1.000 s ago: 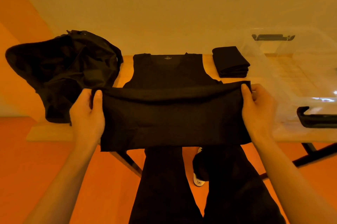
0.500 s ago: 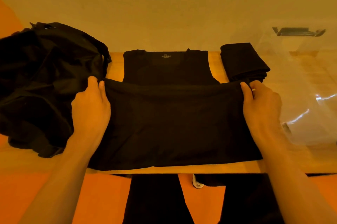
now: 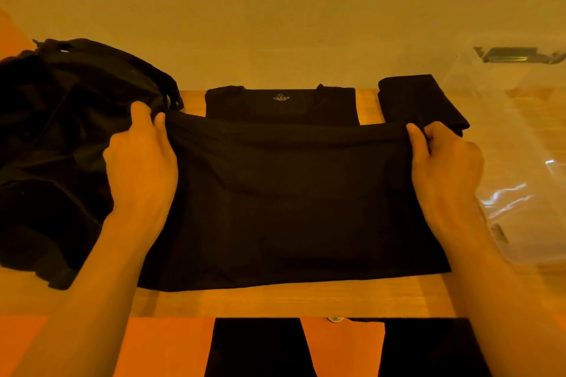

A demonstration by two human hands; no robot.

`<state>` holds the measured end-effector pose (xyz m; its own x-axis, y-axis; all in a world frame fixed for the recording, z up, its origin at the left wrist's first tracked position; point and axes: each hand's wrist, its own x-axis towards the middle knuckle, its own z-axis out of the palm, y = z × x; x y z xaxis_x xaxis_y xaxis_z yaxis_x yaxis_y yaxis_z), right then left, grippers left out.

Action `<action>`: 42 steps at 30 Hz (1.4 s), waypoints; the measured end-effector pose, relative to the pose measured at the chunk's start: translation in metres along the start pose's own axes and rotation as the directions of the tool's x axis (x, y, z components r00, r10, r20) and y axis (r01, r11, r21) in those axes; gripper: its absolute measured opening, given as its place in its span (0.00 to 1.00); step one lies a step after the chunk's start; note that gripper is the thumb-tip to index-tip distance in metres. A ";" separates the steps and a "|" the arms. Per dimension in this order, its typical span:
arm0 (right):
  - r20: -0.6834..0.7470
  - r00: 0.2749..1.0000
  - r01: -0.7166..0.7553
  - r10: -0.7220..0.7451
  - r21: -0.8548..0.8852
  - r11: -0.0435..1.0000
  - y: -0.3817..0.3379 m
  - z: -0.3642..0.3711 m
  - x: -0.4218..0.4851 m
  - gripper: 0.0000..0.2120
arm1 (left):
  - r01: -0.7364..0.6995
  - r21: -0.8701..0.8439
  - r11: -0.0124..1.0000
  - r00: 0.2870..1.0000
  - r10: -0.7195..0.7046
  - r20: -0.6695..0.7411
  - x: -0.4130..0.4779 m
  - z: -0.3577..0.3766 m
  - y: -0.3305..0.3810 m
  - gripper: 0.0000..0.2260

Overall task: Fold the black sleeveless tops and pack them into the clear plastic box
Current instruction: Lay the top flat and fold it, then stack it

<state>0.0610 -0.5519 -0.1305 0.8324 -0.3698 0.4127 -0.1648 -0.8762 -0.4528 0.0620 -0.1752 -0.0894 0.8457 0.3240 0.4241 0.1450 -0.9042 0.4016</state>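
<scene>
Left hand (image 3: 144, 159) and right hand (image 3: 444, 162) each pinch a corner of the black sleeveless top (image 3: 284, 192), folding it. The top lies on a wooden table (image 3: 291, 300).

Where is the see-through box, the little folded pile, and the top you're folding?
clear plastic box (image 3: 526, 137): head view, on its see-through side wall.
folded pile (image 3: 419, 100): head view, on its top layer.
black top (image 3: 291, 199): head view, on the middle of the folded-up lower half.
</scene>
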 end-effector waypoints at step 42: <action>0.605 0.742 0.465 -0.289 -0.154 0.872 -0.019 -0.028 -0.101 0.38 | -0.459 0.106 0.882 0.738 0.312 0.598 -0.119 0.001 -0.004 0.33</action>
<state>-0.0350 -0.5065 -0.1418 0.9854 0.1655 -0.0410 0.1618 -0.9835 -0.0809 -0.0382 -0.2108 -0.1422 0.9766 -0.2096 -0.0473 -0.2059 -0.9758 0.0738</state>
